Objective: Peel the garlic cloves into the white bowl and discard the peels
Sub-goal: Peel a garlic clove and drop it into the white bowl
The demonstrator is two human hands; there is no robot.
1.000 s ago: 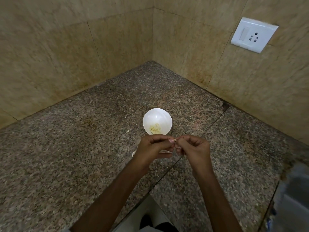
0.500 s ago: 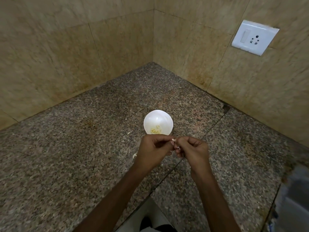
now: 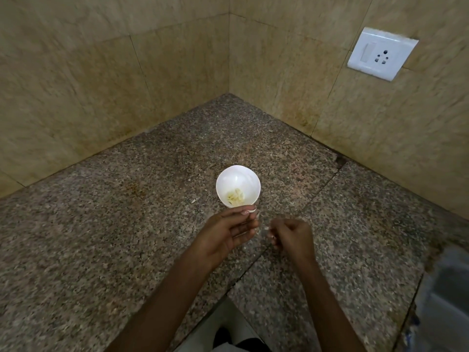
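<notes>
- The left hand [image 3: 228, 233] is pinching a pale garlic clove [image 3: 252, 210] between thumb and forefinger, with its other fingers lying nearly straight.
- The right hand [image 3: 293, 235] is curling its fingers inward; blur is hiding whether it is gripping a peel.
- The white bowl [image 3: 236, 175], holding peeled cloves [image 3: 236, 196], is sitting just beyond the left fingertips.
- Half a second ago the hands were touching; now they are hanging apart, and the left is keeping the clove.

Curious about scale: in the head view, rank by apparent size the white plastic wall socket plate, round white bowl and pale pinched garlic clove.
1. white plastic wall socket plate
2. round white bowl
3. pale garlic clove, pinched by the left hand
</notes>
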